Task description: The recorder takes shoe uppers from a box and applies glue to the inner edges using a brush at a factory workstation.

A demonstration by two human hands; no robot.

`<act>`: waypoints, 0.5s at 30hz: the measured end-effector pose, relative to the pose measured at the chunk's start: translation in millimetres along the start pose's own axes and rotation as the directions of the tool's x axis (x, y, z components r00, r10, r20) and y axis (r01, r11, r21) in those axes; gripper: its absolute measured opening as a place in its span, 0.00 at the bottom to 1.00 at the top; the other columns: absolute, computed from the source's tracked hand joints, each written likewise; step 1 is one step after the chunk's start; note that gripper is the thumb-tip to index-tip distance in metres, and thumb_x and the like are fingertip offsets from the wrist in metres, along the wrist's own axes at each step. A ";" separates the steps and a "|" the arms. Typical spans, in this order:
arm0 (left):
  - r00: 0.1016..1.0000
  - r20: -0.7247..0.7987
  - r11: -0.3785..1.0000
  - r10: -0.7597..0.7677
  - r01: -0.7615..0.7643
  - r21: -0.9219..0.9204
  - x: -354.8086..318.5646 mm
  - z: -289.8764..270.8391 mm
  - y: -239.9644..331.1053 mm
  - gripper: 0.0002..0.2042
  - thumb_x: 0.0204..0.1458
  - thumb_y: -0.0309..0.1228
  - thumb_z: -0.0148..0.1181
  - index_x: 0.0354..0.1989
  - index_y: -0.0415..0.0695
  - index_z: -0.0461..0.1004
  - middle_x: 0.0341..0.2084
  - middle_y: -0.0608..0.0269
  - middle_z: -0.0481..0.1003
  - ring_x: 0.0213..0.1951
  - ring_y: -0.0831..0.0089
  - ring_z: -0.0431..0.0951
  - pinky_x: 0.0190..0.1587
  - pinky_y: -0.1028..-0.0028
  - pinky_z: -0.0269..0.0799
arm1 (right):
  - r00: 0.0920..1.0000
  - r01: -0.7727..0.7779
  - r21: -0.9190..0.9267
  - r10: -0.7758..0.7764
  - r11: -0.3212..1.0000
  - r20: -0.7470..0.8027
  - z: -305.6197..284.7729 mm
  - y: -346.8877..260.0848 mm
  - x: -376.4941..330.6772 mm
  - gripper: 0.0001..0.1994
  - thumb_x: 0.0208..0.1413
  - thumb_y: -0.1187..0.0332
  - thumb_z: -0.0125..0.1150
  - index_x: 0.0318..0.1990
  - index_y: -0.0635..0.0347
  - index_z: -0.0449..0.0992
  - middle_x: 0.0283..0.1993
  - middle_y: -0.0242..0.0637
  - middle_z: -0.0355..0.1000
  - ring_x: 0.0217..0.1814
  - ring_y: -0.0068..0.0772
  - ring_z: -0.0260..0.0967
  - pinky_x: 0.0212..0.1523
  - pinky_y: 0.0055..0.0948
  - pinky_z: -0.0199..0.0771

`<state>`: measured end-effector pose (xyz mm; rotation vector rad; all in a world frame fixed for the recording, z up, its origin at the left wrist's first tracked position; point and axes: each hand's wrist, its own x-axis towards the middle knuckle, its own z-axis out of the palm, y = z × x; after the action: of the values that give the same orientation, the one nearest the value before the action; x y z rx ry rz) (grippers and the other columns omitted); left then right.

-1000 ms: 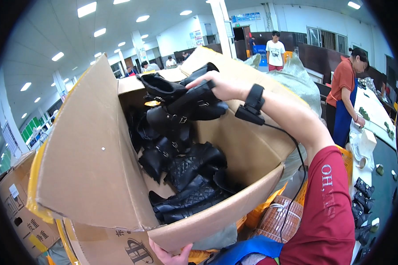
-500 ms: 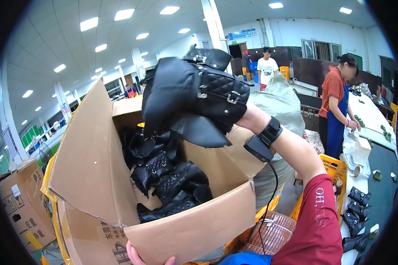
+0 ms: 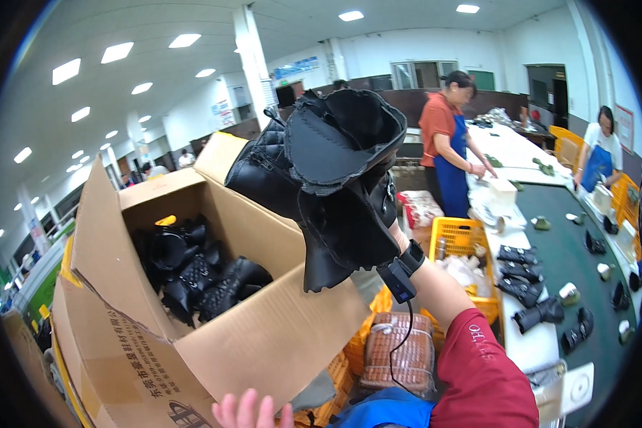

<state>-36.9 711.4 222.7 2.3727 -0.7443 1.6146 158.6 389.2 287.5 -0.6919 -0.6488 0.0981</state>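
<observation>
My right hand (image 3: 391, 230) is raised above a big cardboard box (image 3: 264, 342) and grips a black boot (image 3: 328, 171) with quilted sides and a buckle strap; the boot hides most of the hand. A black device with a cable is strapped to that wrist (image 3: 401, 272). Inside the box lie several more black boots (image 3: 196, 274). Only the fingertips of my left hand (image 3: 246, 412) show at the lower edge, against the box's near wall.
A yellow crate (image 3: 460, 239) stands right of the box. Along a long green and white table (image 3: 571, 250) on the right lie black shoe parts (image 3: 542, 310). A person in an orange top and blue apron (image 3: 449, 150) works there, another person (image 3: 599, 153) farther back.
My right hand has lifted the boot out of the box and carried it up and to the right, close to the camera. The view has swung right toward the table.
</observation>
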 end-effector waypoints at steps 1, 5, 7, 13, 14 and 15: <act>0.997 -0.008 0.989 0.074 -0.075 -0.131 1.3 -3.0 2.4 0.17 0.40 0.30 0.64 0.41 0.44 0.71 0.40 0.55 0.73 0.46 0.54 0.70 0.52 0.56 0.61 | 0.999 0.020 -0.002 -0.020 1.000 -0.028 3.0 -0.8 -18.2 0.16 0.56 0.68 0.49 0.52 0.62 0.66 0.52 0.42 0.66 0.50 0.33 0.67 0.54 0.33 0.67; 0.949 -0.065 0.825 0.309 -0.301 -0.478 4.0 -25.4 6.9 0.15 0.41 0.28 0.63 0.39 0.40 0.71 0.38 0.56 0.74 0.42 0.57 0.73 0.50 0.61 0.64 | 0.991 0.070 0.006 -0.069 0.998 -0.115 25.5 10.4 -72.3 0.16 0.56 0.68 0.50 0.52 0.62 0.65 0.52 0.42 0.66 0.51 0.33 0.67 0.54 0.33 0.66; 0.981 -0.052 0.703 0.188 -0.171 -0.691 6.9 -27.4 28.2 0.14 0.42 0.27 0.62 0.39 0.42 0.72 0.37 0.57 0.74 0.42 0.57 0.73 0.51 0.60 0.62 | 0.981 0.096 0.005 -0.094 0.995 -0.167 34.0 14.3 -95.4 0.17 0.56 0.68 0.50 0.52 0.62 0.65 0.52 0.42 0.66 0.51 0.33 0.67 0.54 0.33 0.66; 0.913 0.407 0.063 0.005 0.406 -0.912 6.9 27.2 42.8 0.54 0.35 0.45 0.68 0.64 0.42 0.34 0.62 0.44 0.44 0.64 0.54 0.45 0.62 0.59 0.39 | 0.947 0.143 0.030 -0.128 0.989 -0.294 52.9 36.7 -155.6 0.17 0.56 0.68 0.50 0.52 0.61 0.65 0.53 0.42 0.66 0.51 0.33 0.66 0.55 0.34 0.65; 0.894 0.446 -0.050 -0.042 0.444 -0.895 15.1 36.3 47.4 0.55 0.35 0.41 0.69 0.64 0.41 0.31 0.62 0.43 0.45 0.64 0.55 0.46 0.62 0.60 0.41 | 0.942 0.149 0.037 -0.130 0.988 -0.311 56.3 37.0 -176.6 0.17 0.56 0.68 0.50 0.52 0.61 0.65 0.53 0.42 0.66 0.51 0.33 0.66 0.55 0.34 0.65; 0.879 0.477 -0.120 -0.008 0.472 -0.873 19.2 39.7 54.1 0.56 0.35 0.41 0.69 0.64 0.40 0.29 0.61 0.43 0.45 0.63 0.55 0.47 0.62 0.62 0.41 | 0.937 0.160 0.044 -0.137 0.986 -0.321 58.4 32.8 -181.6 0.17 0.56 0.68 0.50 0.53 0.61 0.65 0.53 0.42 0.66 0.52 0.33 0.66 0.55 0.34 0.65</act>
<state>-25.6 642.7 217.3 1.2998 -0.9364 0.0527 -16.9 394.4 206.1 -0.5727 -0.3836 -0.1293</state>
